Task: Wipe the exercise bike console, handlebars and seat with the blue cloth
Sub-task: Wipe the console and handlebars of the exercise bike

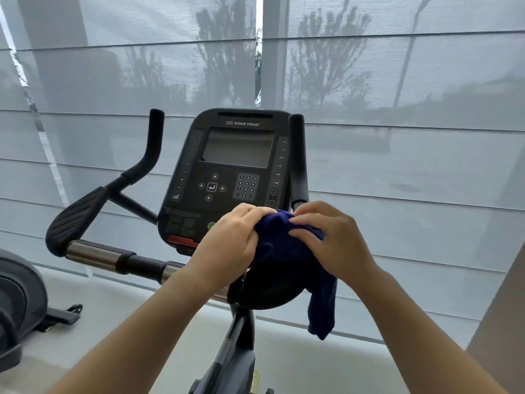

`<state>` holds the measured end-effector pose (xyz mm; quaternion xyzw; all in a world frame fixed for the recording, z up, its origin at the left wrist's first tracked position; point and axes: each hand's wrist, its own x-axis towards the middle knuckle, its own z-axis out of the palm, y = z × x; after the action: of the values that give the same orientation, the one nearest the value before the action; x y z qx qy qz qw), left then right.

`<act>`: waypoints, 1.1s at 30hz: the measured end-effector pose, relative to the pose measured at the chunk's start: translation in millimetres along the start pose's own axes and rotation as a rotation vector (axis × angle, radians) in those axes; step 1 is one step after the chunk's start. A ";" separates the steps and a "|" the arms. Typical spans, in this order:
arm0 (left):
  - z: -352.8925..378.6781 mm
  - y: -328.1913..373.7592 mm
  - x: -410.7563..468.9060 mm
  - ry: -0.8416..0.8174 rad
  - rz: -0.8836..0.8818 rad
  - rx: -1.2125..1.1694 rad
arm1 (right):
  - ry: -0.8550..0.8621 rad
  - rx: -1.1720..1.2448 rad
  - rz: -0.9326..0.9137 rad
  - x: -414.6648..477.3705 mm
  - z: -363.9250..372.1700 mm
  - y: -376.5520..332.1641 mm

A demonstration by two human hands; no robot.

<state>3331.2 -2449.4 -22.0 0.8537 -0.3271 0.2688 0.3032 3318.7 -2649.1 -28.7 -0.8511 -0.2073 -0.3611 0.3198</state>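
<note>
The black console [235, 166] of the exercise bike faces me, screen dark, keypad below it. Just in front of its lower right corner both hands hold the dark blue cloth [287, 251], bunched between them. My left hand [233, 243] grips its left side with curled fingers. My right hand [332, 237] pinches its top and right side. A tail of the cloth hangs down to the lower right. The left handlebar [76, 217] curves up and away at the left, with a chrome crossbar [93, 255]. The right handlebar post [298, 155] rises behind the console. The seat is out of view.
Sheer grey window blinds [397, 137] hang close behind the bike. Part of another grey machine [20, 302] stands on the pale floor at the lower left. The bike's frame [235, 345] drops down between my forearms. A wall edge [500, 308] is at the right.
</note>
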 end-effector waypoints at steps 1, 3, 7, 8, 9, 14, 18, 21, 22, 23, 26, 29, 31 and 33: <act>-0.2 -1.1 3.8 0.017 -0.007 0.025 | 0.055 -0.074 0.012 4.5 1.7 -3.6; 2.7 -2.1 11.3 0.029 -0.011 0.064 | 0.127 -0.276 0.148 10.1 10.5 -11.5; 25.7 -5.8 8.6 -0.108 0.073 0.087 | 0.180 -0.420 0.309 -10.1 44.1 -26.1; 32.5 -8.9 5.0 -0.154 0.080 0.107 | 0.170 -0.403 0.269 -17.9 49.6 -25.6; 37.9 -12.2 1.7 -0.196 0.067 0.105 | 0.138 -0.378 0.224 -23.9 51.6 -22.7; 43.0 -18.0 9.7 -0.247 -0.020 0.009 | -0.078 -0.228 0.166 -12.0 36.3 1.8; 38.4 -11.9 10.0 -0.206 -0.054 0.009 | -0.095 -0.222 0.203 -10.6 31.2 -2.2; 32.1 -2.8 1.9 -0.146 -0.039 0.032 | -0.067 -0.248 0.225 -17.3 32.2 -16.0; 29.3 -0.5 -1.5 -0.131 -0.024 0.043 | -0.048 -0.236 0.219 -21.4 32.5 -20.2; 26.0 0.9 -6.0 -0.122 -0.003 0.052 | -0.026 -0.220 0.201 -26.9 32.6 -24.0; 19.0 -0.1 -25.1 -0.100 0.072 0.087 | 0.026 -0.178 0.133 -48.3 33.9 -31.3; 24.1 -1.5 -30.0 -0.063 0.081 0.131 | 0.082 -0.133 0.102 -50.8 38.7 -28.5; 31.6 -0.9 -19.2 -0.064 0.044 0.129 | 0.107 -0.135 0.121 -38.9 42.9 -20.4; 36.6 -0.9 -10.6 -0.079 -0.013 0.092 | 0.100 -0.158 0.159 -27.7 45.2 -14.3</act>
<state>3334.6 -2470.1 -53.8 0.8787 -0.3207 0.2479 0.2521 3314.0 -2610.9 -67.9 -0.8683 -0.0941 -0.3917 0.2893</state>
